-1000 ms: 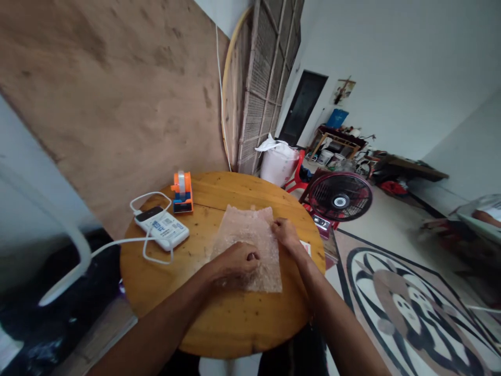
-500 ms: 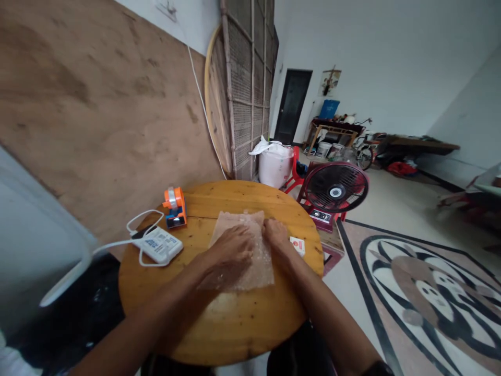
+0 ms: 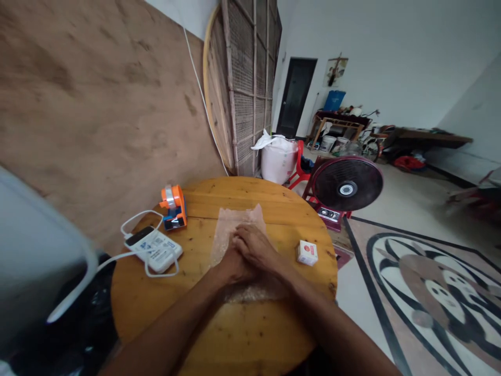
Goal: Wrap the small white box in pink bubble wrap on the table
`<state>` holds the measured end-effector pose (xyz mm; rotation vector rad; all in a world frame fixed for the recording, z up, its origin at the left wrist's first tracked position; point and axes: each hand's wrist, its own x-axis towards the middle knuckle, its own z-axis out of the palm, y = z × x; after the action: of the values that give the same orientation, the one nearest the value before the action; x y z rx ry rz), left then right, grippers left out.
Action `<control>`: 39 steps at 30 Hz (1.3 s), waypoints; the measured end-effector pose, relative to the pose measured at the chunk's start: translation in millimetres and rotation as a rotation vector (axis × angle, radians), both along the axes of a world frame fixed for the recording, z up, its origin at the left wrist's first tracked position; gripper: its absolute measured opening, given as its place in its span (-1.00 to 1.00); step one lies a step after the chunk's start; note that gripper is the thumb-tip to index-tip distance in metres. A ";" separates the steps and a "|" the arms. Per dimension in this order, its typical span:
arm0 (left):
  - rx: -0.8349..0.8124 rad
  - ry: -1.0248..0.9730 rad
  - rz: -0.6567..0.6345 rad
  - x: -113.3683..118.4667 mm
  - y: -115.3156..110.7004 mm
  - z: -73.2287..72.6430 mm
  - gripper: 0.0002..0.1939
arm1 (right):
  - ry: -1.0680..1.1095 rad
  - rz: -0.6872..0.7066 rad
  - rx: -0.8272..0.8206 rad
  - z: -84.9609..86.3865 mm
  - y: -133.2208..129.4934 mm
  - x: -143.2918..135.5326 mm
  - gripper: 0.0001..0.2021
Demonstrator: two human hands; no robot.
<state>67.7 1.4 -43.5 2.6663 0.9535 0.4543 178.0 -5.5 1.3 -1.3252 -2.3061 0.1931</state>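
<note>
A sheet of clear bubble wrap (image 3: 250, 293) lies on the round wooden table (image 3: 235, 334). My left hand (image 3: 236, 263) rests on the middle of the sheet, its fingers mostly hidden beneath my right hand. Laid across it, my right hand (image 3: 256, 246) has its fingers close together over the left one. Whether anything is between the hands cannot be made out. To the right stands a small white box (image 3: 307, 253) with a red mark, apart from both hands.
On the table's left are an orange and blue tape dispenser (image 3: 174, 206) and a white power bank (image 3: 155, 249) with a looped white cable. Beyond the table's right edge stands a dark red fan (image 3: 347, 185). A white sack (image 3: 277, 159) is behind the table.
My right hand has moved left from the sheet's right edge onto my left hand. The sheet's top right corner now sticks up more. The view has shifted slightly.
</note>
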 end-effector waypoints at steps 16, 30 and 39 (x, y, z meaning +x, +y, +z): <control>0.132 0.098 0.310 -44.1 32.2 7.9 -0.49 | -0.190 -0.334 0.003 -36.4 27.6 34.3 -0.62; 0.130 0.150 0.399 -45.1 32.2 12.5 -0.51 | -0.258 -0.437 0.001 -41.6 29.9 42.8 -0.51; 0.199 0.164 0.450 -44.8 33.6 12.3 -0.58 | -0.266 -0.441 0.019 -32.2 27.0 41.7 -0.63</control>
<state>22.9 35.0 -31.2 2.6832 1.6519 0.4442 219.7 21.5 -30.8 -1.9026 -2.1390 -0.1575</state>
